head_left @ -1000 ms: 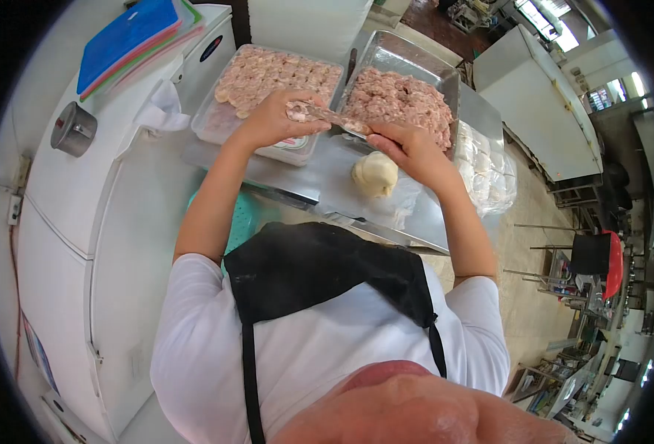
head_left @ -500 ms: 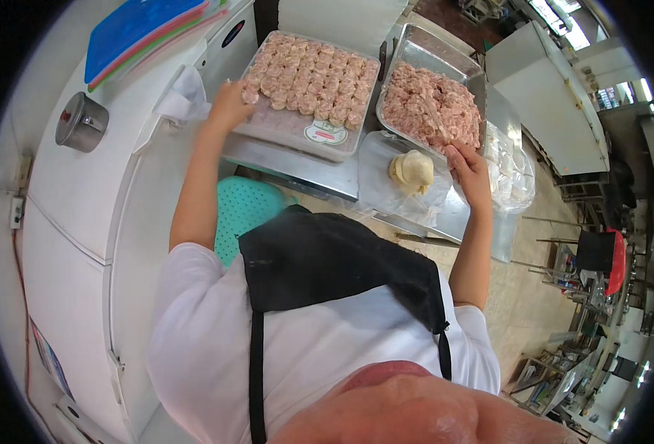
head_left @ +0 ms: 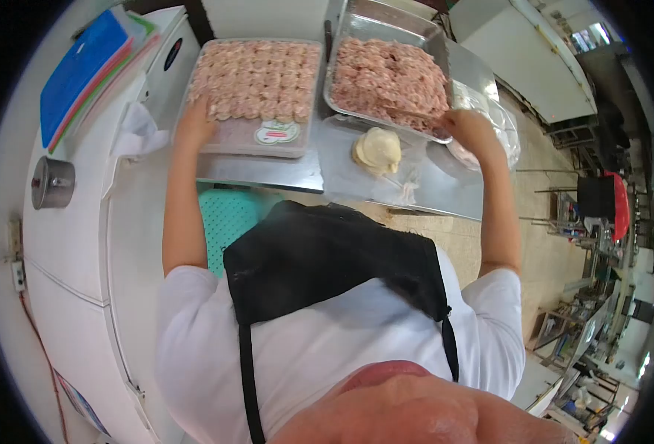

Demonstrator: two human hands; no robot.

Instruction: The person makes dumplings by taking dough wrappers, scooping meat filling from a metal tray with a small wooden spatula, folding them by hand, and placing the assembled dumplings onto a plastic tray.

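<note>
My left hand (head_left: 195,124) is at the left front corner of a tray (head_left: 286,150) filled with rows of open-topped meat dumplings (head_left: 256,78). Its fingers are bent around a dumpling at the left end of the front row, which they mostly hide. In my right hand (head_left: 469,129) is a thin spatula (head_left: 410,112), its blade lying against ground meat (head_left: 386,78) at the near right of a deep metal pan (head_left: 386,16). Just in front of the pan, a stack of pale dough wrappers (head_left: 377,150) rests on a plastic sheet (head_left: 408,185).
A clear plastic bag (head_left: 501,137) with white contents lies right of the pan. On the left, a white freezer (head_left: 82,244) bears a lidded metal pot (head_left: 53,183), a white cloth (head_left: 138,129) and coloured boards (head_left: 86,74). A turquoise stool (head_left: 227,222) stands below the table's edge.
The view has shifted, so the trays appear farther left. My left hand has lowered the dumpling to the front row's end. My right hand has moved right with the spatula, now lying flatter.
</note>
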